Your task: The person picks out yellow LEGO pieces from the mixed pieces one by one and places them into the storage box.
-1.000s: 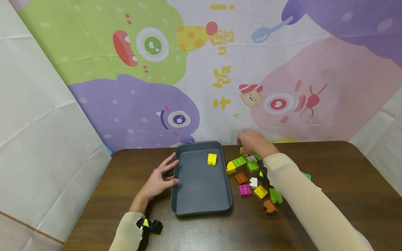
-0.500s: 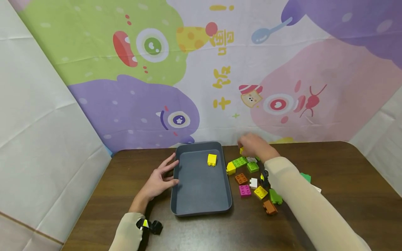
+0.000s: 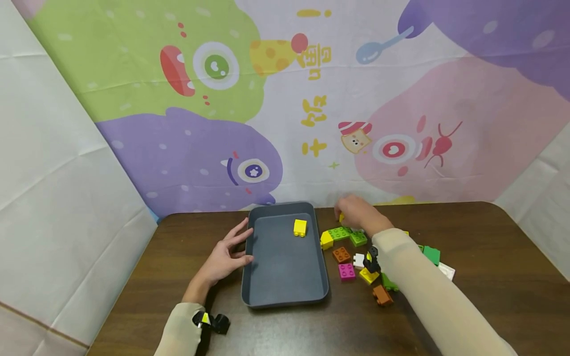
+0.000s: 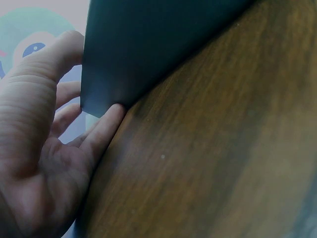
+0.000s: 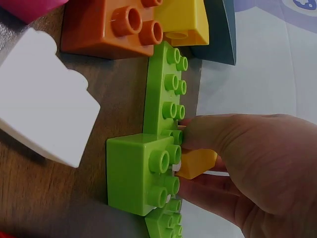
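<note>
- The right hand (image 3: 356, 211) is at the far end of the brick pile, and its fingers (image 5: 233, 144) are curled around a small yellow brick (image 5: 196, 163) (only one corner of it shows between the fingertips in the right wrist view).
- This held brick is just above or beside the long lime-green brick (image 5: 166, 94) and the square green brick (image 5: 141, 173); I cannot tell if it is already clear of them.
- The left hand (image 3: 224, 254) rests with straight, relaxed fingers against the left wall of the dark grey tray (image 3: 285, 296), touching it and holding nothing; in the left wrist view the fingers (image 4: 101, 131) lie flat along the tray's corner.
- One yellow brick (image 3: 300, 227) already lies inside the tray, near its far right corner.
- Other bricks lie on the brown table (image 3: 490, 277) to the right of the tray: an orange brick (image 3: 341, 254), a magenta brick (image 3: 347, 271), a white brick (image 3: 358, 260) and a brown brick (image 3: 383, 295) among them.
- My judgement: the step in hand is the pick-up of a second yellow piece, and the sorting is near its beginning.
- The next move probably calls for lifting the brick straight up, so that the green neighbours are not dragged, then carrying it left over the tray's rim while the left hand steadies the tray.
</note>
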Tool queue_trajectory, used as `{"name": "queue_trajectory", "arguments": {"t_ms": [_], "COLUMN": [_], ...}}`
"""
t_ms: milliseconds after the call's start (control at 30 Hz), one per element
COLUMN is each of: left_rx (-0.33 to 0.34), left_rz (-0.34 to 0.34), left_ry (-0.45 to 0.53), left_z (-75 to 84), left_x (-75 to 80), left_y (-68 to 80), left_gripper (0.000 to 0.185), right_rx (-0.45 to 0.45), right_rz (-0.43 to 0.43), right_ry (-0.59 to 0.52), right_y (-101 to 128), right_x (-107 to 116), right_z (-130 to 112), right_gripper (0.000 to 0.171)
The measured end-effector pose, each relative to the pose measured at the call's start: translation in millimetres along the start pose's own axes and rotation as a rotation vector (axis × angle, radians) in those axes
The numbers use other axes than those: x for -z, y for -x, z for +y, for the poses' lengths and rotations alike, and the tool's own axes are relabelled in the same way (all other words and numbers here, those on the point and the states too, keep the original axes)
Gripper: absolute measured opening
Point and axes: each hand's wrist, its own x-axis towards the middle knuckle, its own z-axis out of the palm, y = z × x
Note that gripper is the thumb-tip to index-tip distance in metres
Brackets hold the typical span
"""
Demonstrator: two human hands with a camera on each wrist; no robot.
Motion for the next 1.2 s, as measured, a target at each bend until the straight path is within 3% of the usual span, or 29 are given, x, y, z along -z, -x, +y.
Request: {"name": "queue_trajectory", "arguments": {"t_ms": [867,1200], "left_rx": [0.008,0.008], "left_rz": [-0.001,0.003], "left_ry": [0.009,0.000], "left_z": [0.8,-0.1], "left_x": [-0.1,-0.1], "left_y": [0.1,-0.4], "left_gripper": [0.076,0.076], "right_rx": [-0.022,-0.013], "right_rz": [-0.002,-0.012], "right_ry": [-0.018,0.001], "right_y": [4,-11], "right_x": [3,-7], "right_z": [-5,10], "right_gripper": [0.011,0.011]}}
